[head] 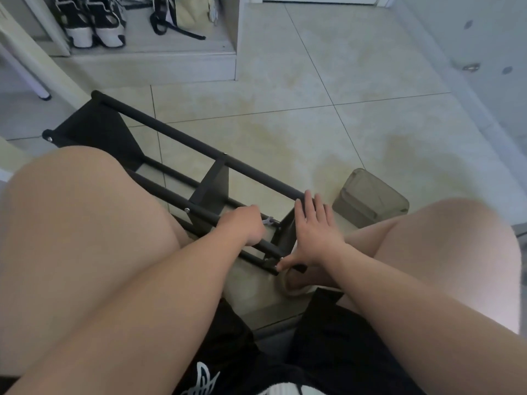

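A pale, glossy tiled floor (342, 81) is seen from above, and a black metal rack (171, 135) is laid on its side on it, between the bare knees of a seated person. The long bars of the rack are run from the far left towards the person, and a middle panel is fixed across them.

The left hand (243, 225) is clenched over the near bars of the rack, and a small silvery wrench (268, 222) is gripped in it; only the head of the tool is shown past the fingers, just beside the rack's end panel (283, 233). The right hand (316, 235) is spread flat, fingers straight, and is pressed against the outer face of that end panel, while its thumb (288, 262) is laid against the near corner of the rack, where a bolt end is seen.

A translucent lidded box (370, 199) is stood just to the right of the rack. A slipper (293, 286) is seen just below the rack's near corner. Well beyond the rack, black-and-white shoes (94, 24) and a cream bag (191, 10) are kept on a low shelf.
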`<action>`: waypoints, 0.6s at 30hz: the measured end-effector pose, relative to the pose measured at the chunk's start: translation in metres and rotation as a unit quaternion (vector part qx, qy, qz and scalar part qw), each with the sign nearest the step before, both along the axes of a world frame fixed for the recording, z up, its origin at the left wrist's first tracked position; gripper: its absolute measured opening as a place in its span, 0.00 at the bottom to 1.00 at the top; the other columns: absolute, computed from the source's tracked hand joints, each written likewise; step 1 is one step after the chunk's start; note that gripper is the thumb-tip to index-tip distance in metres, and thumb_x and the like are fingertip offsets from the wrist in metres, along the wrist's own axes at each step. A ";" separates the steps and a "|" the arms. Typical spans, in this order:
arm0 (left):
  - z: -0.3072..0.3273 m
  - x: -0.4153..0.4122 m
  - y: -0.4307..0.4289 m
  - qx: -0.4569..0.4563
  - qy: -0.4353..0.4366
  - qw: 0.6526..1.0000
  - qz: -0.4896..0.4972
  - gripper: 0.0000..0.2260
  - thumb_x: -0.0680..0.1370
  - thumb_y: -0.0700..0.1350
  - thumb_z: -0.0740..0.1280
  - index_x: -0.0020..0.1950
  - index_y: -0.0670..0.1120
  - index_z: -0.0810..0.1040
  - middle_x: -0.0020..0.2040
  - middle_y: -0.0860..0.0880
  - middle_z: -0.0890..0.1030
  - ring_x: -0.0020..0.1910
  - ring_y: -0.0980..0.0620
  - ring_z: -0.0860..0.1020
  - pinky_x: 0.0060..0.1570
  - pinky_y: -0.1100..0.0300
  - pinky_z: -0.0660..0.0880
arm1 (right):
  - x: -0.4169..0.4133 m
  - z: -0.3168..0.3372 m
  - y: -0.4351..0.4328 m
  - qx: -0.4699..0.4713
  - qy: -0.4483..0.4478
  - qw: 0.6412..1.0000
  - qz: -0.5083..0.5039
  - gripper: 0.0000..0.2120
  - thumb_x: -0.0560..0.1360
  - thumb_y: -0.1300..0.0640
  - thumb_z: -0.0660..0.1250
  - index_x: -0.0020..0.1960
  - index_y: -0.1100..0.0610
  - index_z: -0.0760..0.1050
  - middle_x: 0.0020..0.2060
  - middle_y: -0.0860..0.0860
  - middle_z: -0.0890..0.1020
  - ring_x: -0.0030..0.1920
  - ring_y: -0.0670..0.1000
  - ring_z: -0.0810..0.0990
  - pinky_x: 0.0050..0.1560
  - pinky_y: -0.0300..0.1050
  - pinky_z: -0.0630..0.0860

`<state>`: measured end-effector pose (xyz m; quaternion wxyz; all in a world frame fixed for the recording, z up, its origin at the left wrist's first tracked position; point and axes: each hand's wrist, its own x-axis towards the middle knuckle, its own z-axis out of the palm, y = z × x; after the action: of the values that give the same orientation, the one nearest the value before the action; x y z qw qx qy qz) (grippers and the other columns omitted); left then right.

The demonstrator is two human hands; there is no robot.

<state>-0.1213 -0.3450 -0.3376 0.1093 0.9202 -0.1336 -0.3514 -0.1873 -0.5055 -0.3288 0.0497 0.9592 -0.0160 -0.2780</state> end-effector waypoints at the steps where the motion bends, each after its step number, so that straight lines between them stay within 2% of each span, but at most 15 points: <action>1: 0.000 0.000 0.000 0.003 -0.001 1.000 -0.005 0.04 0.80 0.43 0.57 0.54 0.46 0.68 0.49 0.46 0.73 0.48 0.44 0.74 0.47 0.52 0.70 | 0.001 -0.001 0.000 0.013 0.012 1.000 -0.002 0.78 0.55 0.18 0.68 0.80 0.63 0.32 0.78 0.63 0.30 0.78 0.65 0.29 0.79 0.62 0.37; 7: 0.000 0.002 -0.005 0.007 0.006 1.000 -0.009 0.04 0.79 0.43 0.58 0.52 0.46 0.69 0.49 0.46 0.76 0.48 0.44 0.75 0.48 0.52 0.70 | 0.007 -0.006 -0.004 0.050 0.035 0.998 -0.010 0.78 0.55 0.19 0.69 0.80 0.63 0.29 0.76 0.64 0.27 0.77 0.65 0.27 0.78 0.60 0.35; 10: 0.001 0.001 -0.010 0.021 0.017 0.999 -0.029 0.06 0.78 0.42 0.57 0.50 0.45 0.73 0.50 0.45 0.79 0.50 0.43 0.75 0.57 0.49 0.70 | 0.008 -0.004 -0.008 0.052 0.037 0.998 -0.002 0.77 0.56 0.19 0.69 0.80 0.63 0.32 0.77 0.64 0.29 0.78 0.65 0.29 0.78 0.60 0.37; 12: -0.001 0.003 -0.011 0.019 0.019 0.999 -0.026 0.07 0.78 0.42 0.59 0.51 0.45 0.76 0.50 0.46 0.80 0.51 0.43 0.76 0.60 0.48 0.71 | 0.009 -0.002 -0.008 0.056 0.033 0.998 0.000 0.76 0.57 0.20 0.70 0.81 0.63 0.33 0.78 0.64 0.30 0.79 0.64 0.31 0.78 0.60 0.38; 15: -0.006 0.008 -0.010 -0.022 0.049 0.999 -0.010 0.09 0.80 0.43 0.64 0.55 0.45 0.82 0.52 0.47 0.83 0.53 0.45 0.80 0.59 0.51 0.76 | 0.008 0.000 -0.008 0.045 0.010 0.999 0.007 0.76 0.55 0.19 0.70 0.81 0.63 0.36 0.79 0.63 0.34 0.80 0.64 0.34 0.79 0.59 0.40; 18: -0.006 0.014 -0.008 -0.083 0.081 0.993 0.004 0.06 0.79 0.44 0.70 0.53 0.47 0.85 0.49 0.49 0.84 0.50 0.49 0.80 0.52 0.58 0.74 | 0.005 0.001 -0.007 0.029 -0.010 0.999 0.019 0.77 0.54 0.18 0.68 0.81 0.63 0.37 0.80 0.64 0.37 0.80 0.63 0.36 0.79 0.60 0.38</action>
<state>-0.1071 -0.3535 -0.3437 0.1971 0.8769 -0.1498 -0.4121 -0.1826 -0.5126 -0.3280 0.0274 0.9631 0.0099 -0.2675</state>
